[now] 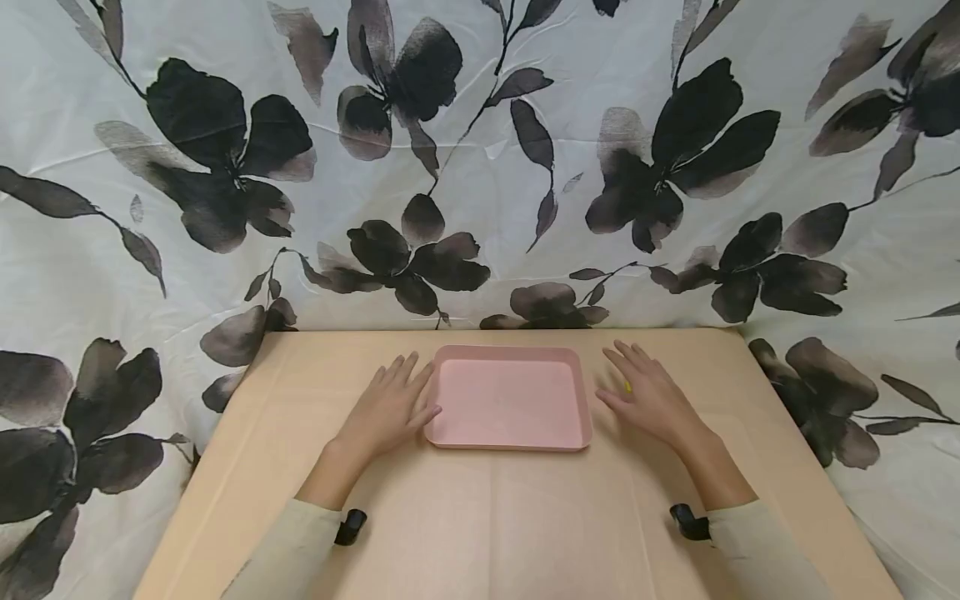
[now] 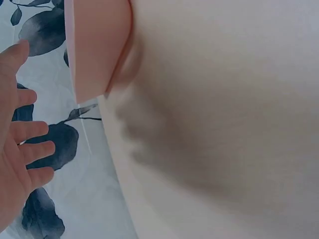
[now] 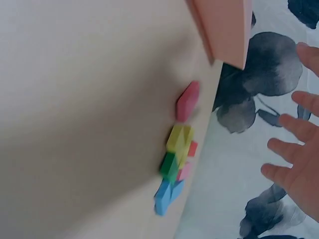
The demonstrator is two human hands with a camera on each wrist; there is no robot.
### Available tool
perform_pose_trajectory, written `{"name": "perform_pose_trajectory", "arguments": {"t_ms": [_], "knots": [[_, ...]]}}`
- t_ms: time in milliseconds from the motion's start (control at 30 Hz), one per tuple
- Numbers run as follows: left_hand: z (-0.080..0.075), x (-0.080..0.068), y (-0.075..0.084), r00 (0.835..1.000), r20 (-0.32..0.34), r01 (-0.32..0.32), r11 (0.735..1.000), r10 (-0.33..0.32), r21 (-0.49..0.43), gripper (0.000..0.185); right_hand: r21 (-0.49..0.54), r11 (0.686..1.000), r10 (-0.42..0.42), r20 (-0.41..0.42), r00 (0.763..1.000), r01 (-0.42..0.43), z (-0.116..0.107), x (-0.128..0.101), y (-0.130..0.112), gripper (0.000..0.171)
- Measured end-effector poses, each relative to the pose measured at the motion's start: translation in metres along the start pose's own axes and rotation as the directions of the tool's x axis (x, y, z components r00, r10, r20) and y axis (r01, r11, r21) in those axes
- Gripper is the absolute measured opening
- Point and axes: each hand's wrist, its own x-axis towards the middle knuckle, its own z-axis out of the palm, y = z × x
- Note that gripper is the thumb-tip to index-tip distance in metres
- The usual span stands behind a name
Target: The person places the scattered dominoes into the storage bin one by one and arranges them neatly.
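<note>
A pink tray (image 1: 512, 400) is shown at the centre of the head view, lying flat on a tan table (image 1: 495, 517). The left hand (image 1: 386, 408) is laid palm-down on the table just left of the tray, fingers straight and slightly spread, the thumb touching or almost touching the tray's lower-left rim. The right hand (image 1: 651, 393) is placed palm-down just right of the tray, fingers straight and loosely fanned; nothing is gripped by either hand.

A cluster of small coloured blocks (image 3: 174, 169) is seen in the centre of the right wrist view, at the table's edge: pink-red, yellow, green and blue pieces lying close together. In the head view they are covered by the right hand, only a yellow speck showing.

A white cloth with dark flower prints (image 1: 480, 158) fills the upper part of the head view. Cream sleeves (image 1: 757, 550) are visible at the bottom edge.
</note>
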Motion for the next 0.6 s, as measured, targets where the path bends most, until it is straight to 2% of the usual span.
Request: {"name": "perform_pose_trajectory", "arguments": {"t_ms": [167,367,600], "knots": [[0.005,-0.002,-0.003,1.0,-0.01,-0.013,1.0,0.012,-0.02,0.073,0.054,0.998,0.029,0.021,0.999,-0.03,-0.001,-0.007,0.01,0.073],[0.008,-0.005,-0.007,0.998,-0.036,-0.058,0.997,0.056,-0.058,0.07,0.141,0.986,0.082,0.074,0.994,-0.092,-0.001,-0.017,0.023,0.073],[0.013,-0.01,-0.011,0.992,-0.076,-0.107,0.993,0.102,-0.056,0.067,0.152,0.988,-0.005,0.076,0.997,-0.007,0.004,-0.026,0.032,0.067]]}}
